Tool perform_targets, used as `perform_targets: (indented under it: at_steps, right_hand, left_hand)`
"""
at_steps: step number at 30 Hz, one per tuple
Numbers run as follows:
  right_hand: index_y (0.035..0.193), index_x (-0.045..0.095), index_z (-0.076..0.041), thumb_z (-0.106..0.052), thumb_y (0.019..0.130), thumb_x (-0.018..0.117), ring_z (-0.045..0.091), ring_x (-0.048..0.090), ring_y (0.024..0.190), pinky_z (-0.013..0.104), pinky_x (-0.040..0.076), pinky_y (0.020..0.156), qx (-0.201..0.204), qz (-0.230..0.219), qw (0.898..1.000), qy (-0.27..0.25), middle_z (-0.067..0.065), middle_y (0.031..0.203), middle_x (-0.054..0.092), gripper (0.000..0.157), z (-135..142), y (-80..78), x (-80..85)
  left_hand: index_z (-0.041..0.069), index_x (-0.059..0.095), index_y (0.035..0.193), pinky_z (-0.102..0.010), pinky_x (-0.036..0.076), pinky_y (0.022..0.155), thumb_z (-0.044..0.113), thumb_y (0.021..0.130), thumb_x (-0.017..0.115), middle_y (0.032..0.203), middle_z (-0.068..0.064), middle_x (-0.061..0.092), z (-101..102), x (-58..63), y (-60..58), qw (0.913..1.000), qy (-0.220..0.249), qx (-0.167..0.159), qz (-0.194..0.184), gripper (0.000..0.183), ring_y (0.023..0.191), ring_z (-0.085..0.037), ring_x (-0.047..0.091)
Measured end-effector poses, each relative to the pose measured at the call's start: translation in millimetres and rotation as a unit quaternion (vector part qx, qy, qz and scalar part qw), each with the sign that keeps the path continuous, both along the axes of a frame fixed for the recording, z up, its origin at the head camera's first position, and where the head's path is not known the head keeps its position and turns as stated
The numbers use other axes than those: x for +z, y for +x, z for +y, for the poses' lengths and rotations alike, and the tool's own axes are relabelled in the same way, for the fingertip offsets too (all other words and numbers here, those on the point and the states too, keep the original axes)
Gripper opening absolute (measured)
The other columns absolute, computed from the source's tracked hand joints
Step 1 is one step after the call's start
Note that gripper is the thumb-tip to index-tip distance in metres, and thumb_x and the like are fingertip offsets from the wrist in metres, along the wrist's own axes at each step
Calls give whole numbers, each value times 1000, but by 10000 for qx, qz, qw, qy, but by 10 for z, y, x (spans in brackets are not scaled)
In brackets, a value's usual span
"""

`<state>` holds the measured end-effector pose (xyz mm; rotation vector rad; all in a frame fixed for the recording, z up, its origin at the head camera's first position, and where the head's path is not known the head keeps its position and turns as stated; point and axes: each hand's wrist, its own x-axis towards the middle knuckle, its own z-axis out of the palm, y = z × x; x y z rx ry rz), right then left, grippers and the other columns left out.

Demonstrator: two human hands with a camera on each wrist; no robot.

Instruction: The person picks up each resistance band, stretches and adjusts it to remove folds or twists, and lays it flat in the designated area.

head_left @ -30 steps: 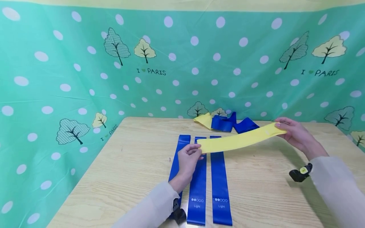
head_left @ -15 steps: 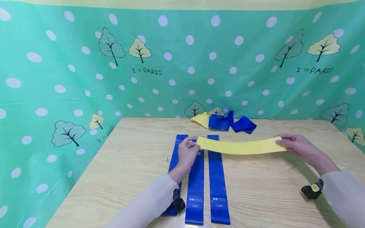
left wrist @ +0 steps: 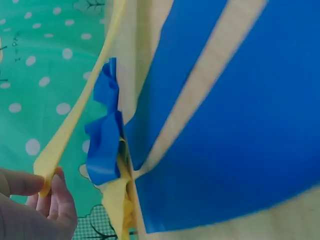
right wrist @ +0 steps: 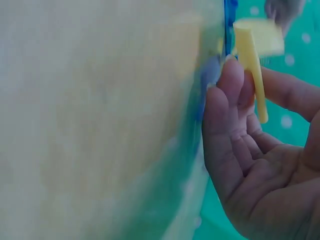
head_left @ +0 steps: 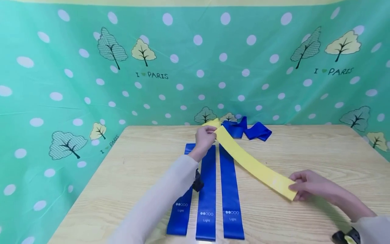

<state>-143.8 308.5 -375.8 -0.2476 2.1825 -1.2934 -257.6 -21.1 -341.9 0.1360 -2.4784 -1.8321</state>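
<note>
Stretched between my two hands is a yellow resistance band [head_left: 253,164], slanting from the upper left down to the lower right above the table. My left hand [head_left: 204,140] pinches its far end between thumb and fingers, over the tops of the blue bands. The near end is pinched by my right hand [head_left: 310,186], right of the blue bands. Three flat blue resistance bands lie side by side: a left one [head_left: 179,220], partly hidden by my left forearm, a middle one [head_left: 207,189] and a right one [head_left: 231,193]. "Light" is printed near their close ends.
Crumpled blue bands [head_left: 258,131] and another yellow band [head_left: 211,122] lie at the back edge of the wooden table [head_left: 137,176]. Behind the table hangs a green dotted cloth [head_left: 170,95] printed with trees.
My left hand has moved up and away toward the back, while my right hand has come down and nearer. The yellow band has turned from roughly level to a steep slant.
</note>
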Motion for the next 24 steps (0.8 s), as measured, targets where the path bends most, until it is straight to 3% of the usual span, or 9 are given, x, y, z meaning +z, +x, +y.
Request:
perform_targets:
  at_steps: [7, 14, 20, 24]
  right_hand:
    - [101, 56, 9, -7, 91, 54, 15, 68, 68, 25, 56, 60, 541, -567, 9925, -937, 9, 82, 68, 19, -286, 331, -93]
    - [102, 58, 8, -8, 90, 56, 13, 66, 65, 20, 53, 56, 526, -989, 9865, -1195, 9, 77, 68, 20, -625, 594, -100]
    - [95, 61, 6, -10, 91, 56, 8, 64, 59, 15, 49, 51, 714, -958, 9817, -1484, 5, 72, 69, 18, -808, 691, -124]
    - [88, 61, 6, -10, 91, 56, 4, 62, 56, 14, 48, 49, 761, -996, 9785, -1637, 2, 69, 68, 17, -852, 735, -151]
  left_hand:
    - [2, 71, 99, -22, 51, 58, -3, 86, 58, 92, -12, 69, 258, 15, -170, 9981, -369, -479, 154, 19, 72, -17, 63]
    - [2, 71, 97, -22, 52, 59, -2, 86, 61, 93, -14, 70, 440, -145, -219, 9929, -755, -876, 283, 16, 75, -20, 65]
    - [3, 72, 92, -22, 50, 59, -2, 85, 62, 89, -11, 69, 560, -352, -253, 9901, -1093, -819, 336, 13, 75, -17, 64]
    - [2, 72, 89, -21, 49, 56, -1, 83, 63, 85, -10, 70, 627, -412, -249, 9880, -1260, -852, 281, 12, 70, -15, 62]
